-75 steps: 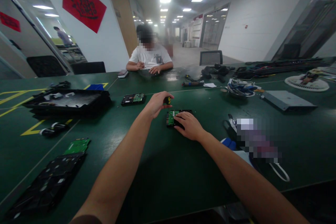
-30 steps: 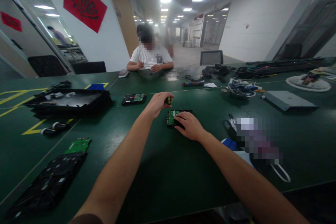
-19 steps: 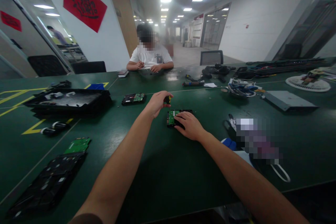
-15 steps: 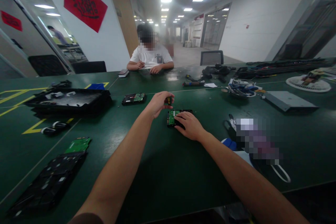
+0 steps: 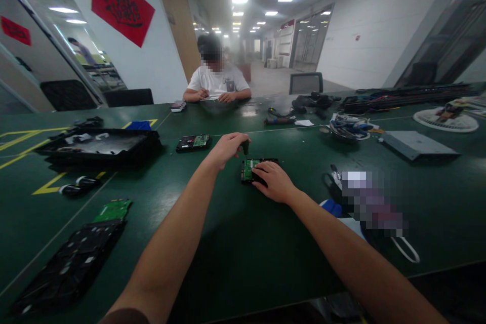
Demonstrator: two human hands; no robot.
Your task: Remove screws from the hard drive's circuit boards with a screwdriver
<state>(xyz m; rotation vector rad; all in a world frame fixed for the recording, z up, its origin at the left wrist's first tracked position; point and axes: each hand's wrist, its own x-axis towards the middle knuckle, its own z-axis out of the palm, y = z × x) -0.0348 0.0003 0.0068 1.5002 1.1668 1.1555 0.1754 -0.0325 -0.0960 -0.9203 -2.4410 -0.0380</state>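
A hard drive [image 5: 247, 168] lies on the green table with its circuit board facing up. My right hand [image 5: 274, 181] rests over its right part, fingers curled on it and holding it against the table. Above the drive's left part, my left hand [image 5: 229, 150] is closed on a screwdriver [image 5: 245, 147] with a short dark handle. The screwdriver is upright, and its thin shaft points down at the circuit board. Whether the tip sits in a screw is too small to tell.
Another hard drive [image 5: 194, 142] lies to the left, near a black tray [image 5: 102, 144]. More drives [image 5: 76, 253] are at the front left. On the right are a bowl of cables [image 5: 349, 129], a grey metal box [image 5: 419, 145] and a blurred pouch [image 5: 374, 202]. A person [image 5: 217, 81] sits opposite.
The screwdriver has turned a little in my left fingers, its handle now looking darker and more upright. My right hand and the hard drive have stayed in place.
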